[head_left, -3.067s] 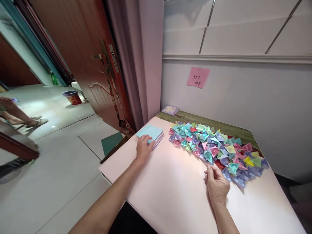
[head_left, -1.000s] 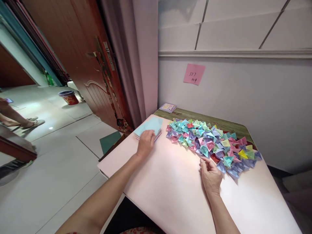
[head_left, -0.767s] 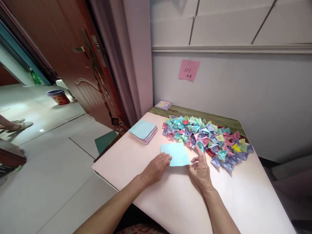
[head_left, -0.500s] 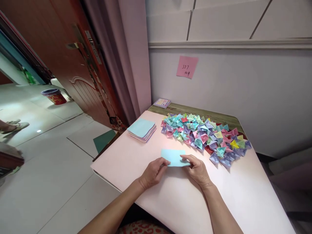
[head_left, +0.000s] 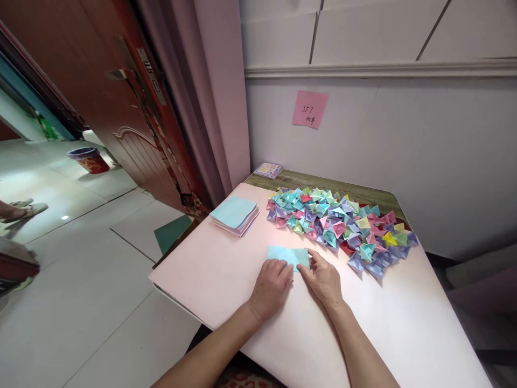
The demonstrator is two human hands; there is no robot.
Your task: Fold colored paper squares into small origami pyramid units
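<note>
Pressing down side by side at the lower middle of the frame, the left hand [head_left: 273, 280] and the right hand [head_left: 323, 277] both rest their fingers on a pale blue sheet [head_left: 287, 255]. It lies on the pink table [head_left: 210, 269] just above them. Neither hand is clenched or lifting. The fingers are laid flat on the paper, probably to keep its doubled edges lined up and to flatten the crease. The sheet now looks like a narrow strip, so it seems to be folded in half.

Left of and above the hands sits a stack of paper [head_left: 234, 213], likely kept there for the left hand to reach. To the right spreads a heap of folded pieces [head_left: 339, 226] in many colours, pushed back towards the wall, which leaves bare table in front. A small pack [head_left: 269, 170] lies at the far corner, and a pink note [head_left: 310, 108] sticks to the wall above.

Half a second ago the hands were spread apart at the two ends of the sheet. Now they have closed in together over its near edge. A second ago the left hand was up at the stack and no sheet lay in front.
</note>
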